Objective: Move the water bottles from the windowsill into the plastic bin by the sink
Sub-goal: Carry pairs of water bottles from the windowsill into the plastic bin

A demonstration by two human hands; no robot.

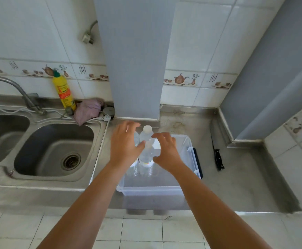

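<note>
A clear plastic bin (157, 189) stands on the steel counter just right of the sink. Two clear water bottles stand upright in its far left part. The one with a white cap (147, 148) rises between my hands. The other bottle (137, 139) is mostly hidden behind my left hand (124, 144), which hovers over it with fingers spread and the thumb against the capped bottle. My right hand (166, 150) is on the capped bottle's right side, fingers apart, with index tip and thumb at its surface. The windowsill is out of view.
A black-handled knife (217, 155) lies on the counter right of the bin. A steel double sink (56, 150) with a faucet (11, 85) is on the left. A yellow detergent bottle (64, 90) and a purple cloth (89, 110) sit behind it. A grey pillar (135, 69) rises behind the bin.
</note>
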